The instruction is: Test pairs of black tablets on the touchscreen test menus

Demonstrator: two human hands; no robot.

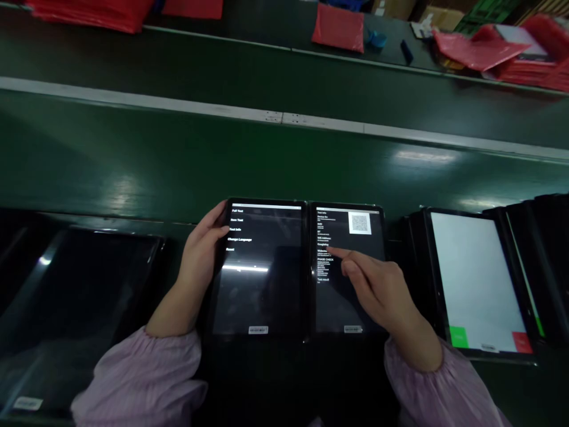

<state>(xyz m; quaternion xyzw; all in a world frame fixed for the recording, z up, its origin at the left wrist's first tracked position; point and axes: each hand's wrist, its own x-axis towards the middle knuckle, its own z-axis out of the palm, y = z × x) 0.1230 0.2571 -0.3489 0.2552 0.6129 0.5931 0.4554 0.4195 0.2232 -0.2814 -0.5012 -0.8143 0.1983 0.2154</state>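
Observation:
Side by side in front of me are two black tablets with lit screens. My left hand [202, 252] grips the left edge of the left tablet [267, 296], its thumb at the bezel beside the "Test Info" line and its fingers mostly hidden behind. That screen shows a short menu from "Full Test" down to "Reset". Over the right tablet [331, 308], my right hand [377, 284] extends its index finger to the screen, at the lines of text, with the other fingers curled and holding nothing. This screen shows "Test Info" with a QR code. Whether the fingertip touches cannot be told.
A dark-screened tablet [84, 296] lies at left. At right, a tablet with a white screen [478, 273] leans against several more standing in a row. Beyond a green surface [267, 160], a shelf carries red plastic bags [338, 28] and a blue item [377, 39].

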